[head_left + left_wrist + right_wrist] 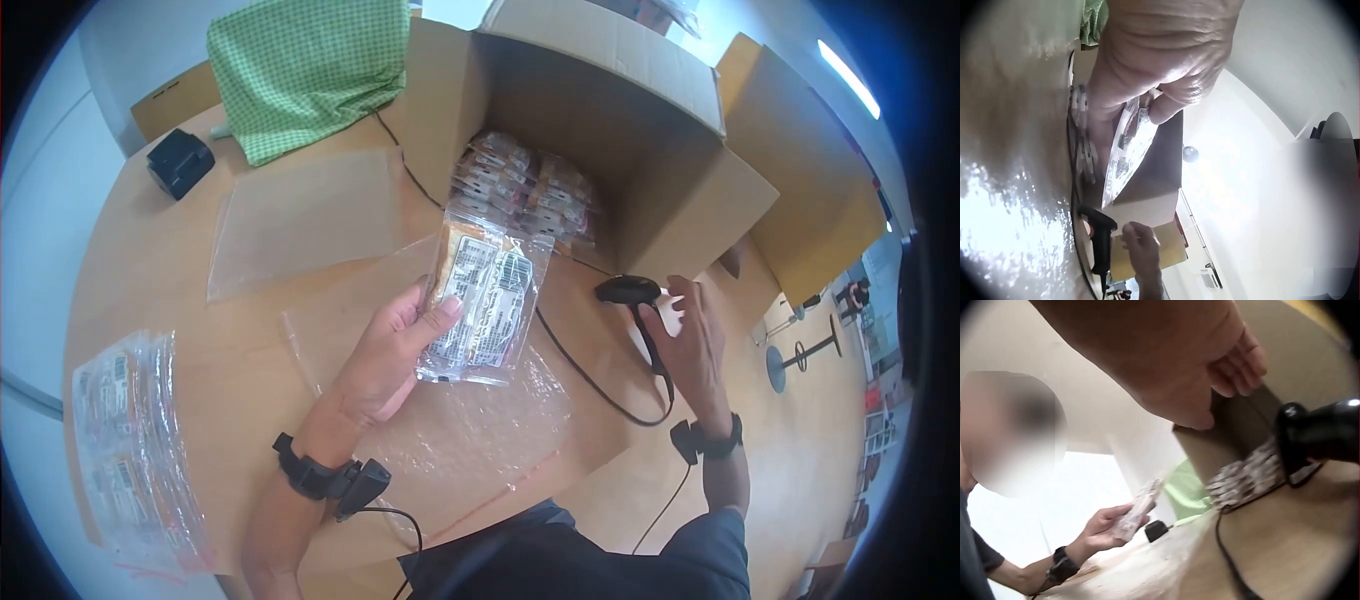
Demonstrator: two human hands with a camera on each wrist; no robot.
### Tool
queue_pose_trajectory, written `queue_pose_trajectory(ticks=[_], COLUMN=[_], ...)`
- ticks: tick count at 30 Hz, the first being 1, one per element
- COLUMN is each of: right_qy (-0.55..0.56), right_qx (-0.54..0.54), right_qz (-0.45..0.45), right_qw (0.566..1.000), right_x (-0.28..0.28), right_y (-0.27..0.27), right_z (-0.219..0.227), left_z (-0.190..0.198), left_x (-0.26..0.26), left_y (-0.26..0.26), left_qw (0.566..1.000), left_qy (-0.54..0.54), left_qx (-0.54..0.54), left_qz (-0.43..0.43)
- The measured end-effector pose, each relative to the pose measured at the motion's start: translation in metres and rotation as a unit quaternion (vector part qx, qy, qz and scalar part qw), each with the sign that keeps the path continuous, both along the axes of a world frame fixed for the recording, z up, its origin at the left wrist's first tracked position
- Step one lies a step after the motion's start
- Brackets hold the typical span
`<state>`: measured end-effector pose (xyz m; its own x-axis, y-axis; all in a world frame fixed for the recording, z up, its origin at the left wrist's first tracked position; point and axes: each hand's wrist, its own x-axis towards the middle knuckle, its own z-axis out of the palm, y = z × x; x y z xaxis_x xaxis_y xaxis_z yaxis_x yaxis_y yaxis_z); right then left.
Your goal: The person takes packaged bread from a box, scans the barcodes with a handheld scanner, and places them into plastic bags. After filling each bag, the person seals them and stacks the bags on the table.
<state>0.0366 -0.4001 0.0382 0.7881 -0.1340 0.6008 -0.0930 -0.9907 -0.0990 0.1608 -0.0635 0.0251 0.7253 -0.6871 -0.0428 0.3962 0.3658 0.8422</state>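
Note:
My left hand (pixel 388 350) grips a clear plastic packet (pixel 487 300) with printed white labels and something golden-brown along one side, thumb on the front. In the left wrist view this packet (pixel 1127 153) appears nearly edge-on between thumb and fingers. To the right, a black handheld barcode scanner (pixel 630 290) stands over the table, its cable curving down from the handle. My right hand (pixel 700 350) hovers just beside it with fingers loosely bent. The right wrist view shows a gap between this hand (pixel 1197 369) and the scanner (pixel 1291 444), with nothing in its fingers.
An open cardboard box (pixel 680 200) lies at the back with several stacked packets (pixel 525 185) inside. Filled plastic bags (pixel 130 440) lie at the left edge. Flat clear bags (pixel 305 220) cover the table's middle. A green checked cloth (pixel 310 75) and black device (pixel 180 163) sit behind.

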Motion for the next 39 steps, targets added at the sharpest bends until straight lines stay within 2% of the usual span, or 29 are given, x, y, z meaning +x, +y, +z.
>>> queue_pose_trajectory(ticks=[1,2,3,4,5,7,9,11,12,13,15,23,25,27,29,30,32,33,35,36,38,39], right_qy=[0.033,0.118,0.113,0.170,0.224,0.164,0.095,0.111,0.167,0.165,0.162,0.198,0.202,0.164,0.192,0.198,0.240,0.243,0.191,0.070,0.001,0.036], right_qx=[0.045,0.164,0.164,0.300,0.426,0.326,0.224,0.247,0.251,0.259,0.209,0.273,0.332,0.308,0.330,0.331,0.383,0.384,0.318,0.076,-0.049,0.029], right_qz=[-0.017,-0.011,-0.017,0.023,0.068,0.060,0.152,0.213,0.224,0.226,0.299,0.301,0.236,0.204,0.129,0.131,0.056,0.057,0.054,0.042,0.077,0.194], right_qw=[0.998,0.979,0.980,0.938,0.874,0.929,0.958,0.939,0.927,0.924,0.917,0.892,0.891,0.914,0.915,0.913,0.890,0.889,0.927,0.994,0.996,0.980], right_x=[0.001,0.005,0.011,0.018,0.022,0.016,-0.003,-0.021,-0.027,-0.027,-0.019,-0.004,-0.005,-0.004,-0.002,0.000,0.000,-0.001,-0.003,-0.011,-0.021,-0.030], right_y=[-0.012,-0.027,-0.035,-0.041,-0.042,-0.025,-0.002,0.027,0.035,0.040,0.045,0.046,0.035,0.014,-0.010,-0.019,-0.032,-0.036,-0.038,-0.036,-0.003,0.020], right_z=[-0.009,-0.016,-0.020,-0.023,-0.022,-0.018,-0.005,0.014,0.024,0.025,0.023,0.007,0.004,-0.004,-0.014,-0.017,-0.021,-0.023,-0.030,-0.039,-0.019,-0.010], left_z=[0.000,-0.002,-0.003,-0.004,-0.005,-0.006,-0.008,-0.010,-0.010,-0.009,-0.006,-0.008,-0.008,-0.006,-0.005,-0.003,0.004,0.008,0.008,0.006,0.008,0.006], left_x=[-0.002,-0.003,-0.005,-0.007,-0.009,-0.011,-0.011,-0.012,-0.013,-0.015,-0.019,-0.023,-0.019,-0.021,-0.026,-0.030,-0.040,-0.045,-0.058,-0.064,-0.076,-0.083], left_y=[-0.002,-0.004,-0.007,-0.009,-0.011,-0.014,-0.016,-0.016,-0.017,-0.018,-0.019,-0.024,-0.022,-0.021,-0.013,-0.010,-0.001,0.003,0.004,0.004,-0.006,-0.014], left_qw=[1.000,1.000,1.000,1.000,0.999,0.999,0.998,0.997,0.996,0.995,0.994,0.991,0.990,0.986,0.986,0.986,0.982,0.980,0.976,0.973,0.964,0.962], left_qy=[-0.005,-0.009,-0.012,-0.015,-0.021,-0.028,-0.036,-0.047,-0.061,-0.061,-0.066,-0.057,-0.046,0.025,0.042,0.049,0.060,0.062,0.068,0.079,0.106,0.107], left_qx=[0.003,0.013,0.021,0.019,0.026,0.028,0.042,0.055,0.068,0.078,0.086,0.120,0.133,0.156,0.135,0.110,0.119,0.125,0.124,0.124,0.123,0.124], left_qz=[-0.008,-0.013,-0.015,-0.019,-0.021,-0.012,0.001,0.002,-0.001,-0.002,-0.007,0.012,0.016,0.058,0.094,0.119,0.131,0.144,0.163,0.177,0.211,0.220])
